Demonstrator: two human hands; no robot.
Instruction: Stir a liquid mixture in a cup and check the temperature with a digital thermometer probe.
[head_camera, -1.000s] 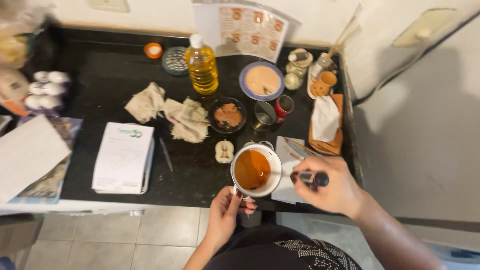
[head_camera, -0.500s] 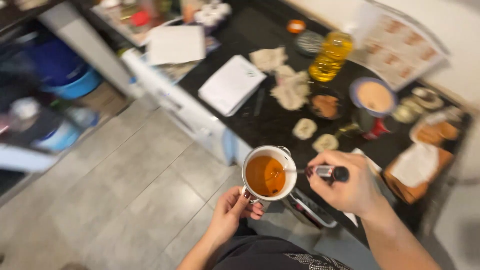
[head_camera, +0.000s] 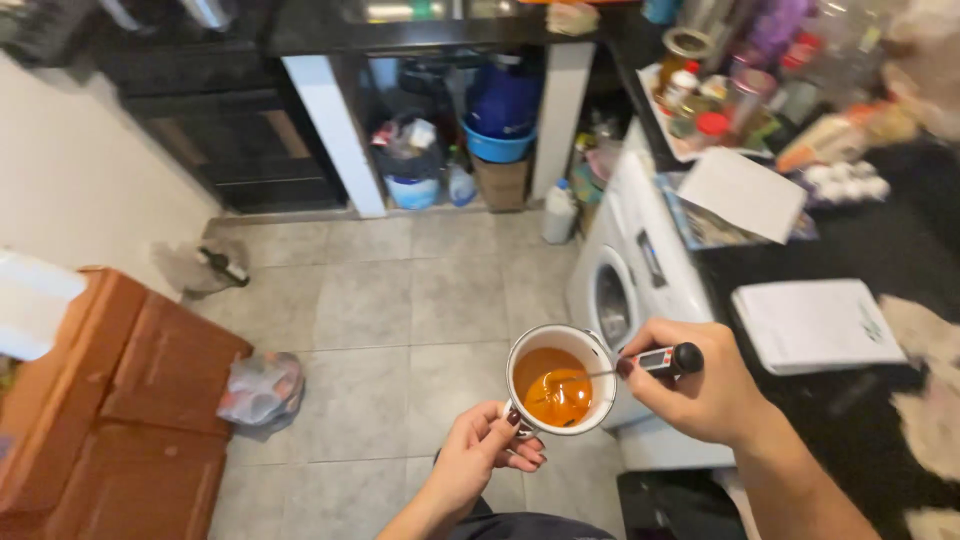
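Note:
My left hand (head_camera: 478, 455) grips the handle of a small white pot (head_camera: 590, 350) filled with orange liquid (head_camera: 556, 386), held out over the tiled floor. My right hand (head_camera: 700, 385) holds a probe thermometer (head_camera: 668, 359) with a black end and small display. Its thin metal probe reaches into the orange liquid.
A black counter (head_camera: 900, 250) runs along the right with a white notepad (head_camera: 812, 324), papers, eggs and jars. A white washing machine (head_camera: 630, 270) sits under it. A wooden cabinet (head_camera: 120, 400) stands at left, with a plastic bag (head_camera: 262, 388) on the floor. Bottles and a blue tub fill the open shelf ahead.
I have turned left, away from the counter, carrying the pot and thermometer with me. The pot now hangs over the floor instead of the counter. Both grips are unchanged.

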